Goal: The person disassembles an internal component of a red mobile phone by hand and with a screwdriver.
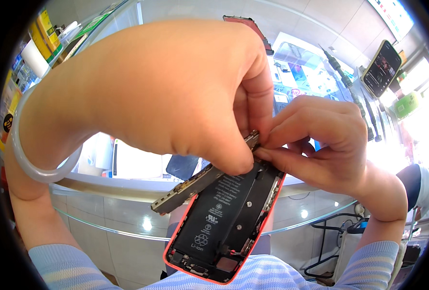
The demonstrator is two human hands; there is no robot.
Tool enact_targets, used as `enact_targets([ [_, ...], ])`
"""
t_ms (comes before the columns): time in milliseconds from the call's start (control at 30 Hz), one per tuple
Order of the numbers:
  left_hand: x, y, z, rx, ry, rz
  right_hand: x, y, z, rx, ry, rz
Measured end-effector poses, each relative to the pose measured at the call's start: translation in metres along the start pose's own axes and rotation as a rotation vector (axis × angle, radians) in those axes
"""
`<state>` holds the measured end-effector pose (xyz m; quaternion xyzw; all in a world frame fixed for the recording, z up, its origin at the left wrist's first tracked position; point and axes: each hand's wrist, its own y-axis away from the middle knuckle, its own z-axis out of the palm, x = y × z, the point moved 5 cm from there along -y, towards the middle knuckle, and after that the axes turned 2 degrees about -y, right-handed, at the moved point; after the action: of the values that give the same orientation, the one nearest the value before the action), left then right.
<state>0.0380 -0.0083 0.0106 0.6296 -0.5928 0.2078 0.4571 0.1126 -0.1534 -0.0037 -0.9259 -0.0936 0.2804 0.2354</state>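
An opened phone (253, 220) with a coral-red frame is tilted in front of me, its black battery and inner parts bare. My left hand (195, 101) comes in from above and pinches a long, narrow circuit board (188, 188) between thumb and fingers. The board slants across the phone's upper left side, its lower end sticking out past the frame. At the phone's upper end my right hand (316, 133) is closed, thumb and forefinger pressed together beside the board's far tip. What lies between those fingertips is too small to make out.
A glass counter (127, 232) with a curved edge runs behind the phone, small items showing beneath its top. A lit phone (382, 68) stands at the far right, near dark screwdriver-like tools (337, 65). A reddish phone part (253, 26) lies at the back. Cables (328, 237) hang lower right.
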Motion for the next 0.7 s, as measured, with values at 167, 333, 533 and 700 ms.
enact_targets([
  [167,0.0034,0.0050,0.0011,-0.025,-0.021,-0.072,-0.0009,-0.0018,-0.0012,-0.008,-0.009,-0.026],
  [333,0.0030,0.0049,0.0032,-0.028,-0.035,-0.052,0.0016,-0.0008,-0.0027,-0.027,-0.064,0.074],
  [533,0.0023,0.0047,0.0031,-0.016,-0.115,-0.031,0.0031,-0.0006,-0.0040,-0.037,-0.049,0.041],
  [700,0.0044,0.0056,0.0043,-0.017,-0.076,0.074,0.0032,0.0013,-0.0059,-0.030,-0.051,0.058],
])
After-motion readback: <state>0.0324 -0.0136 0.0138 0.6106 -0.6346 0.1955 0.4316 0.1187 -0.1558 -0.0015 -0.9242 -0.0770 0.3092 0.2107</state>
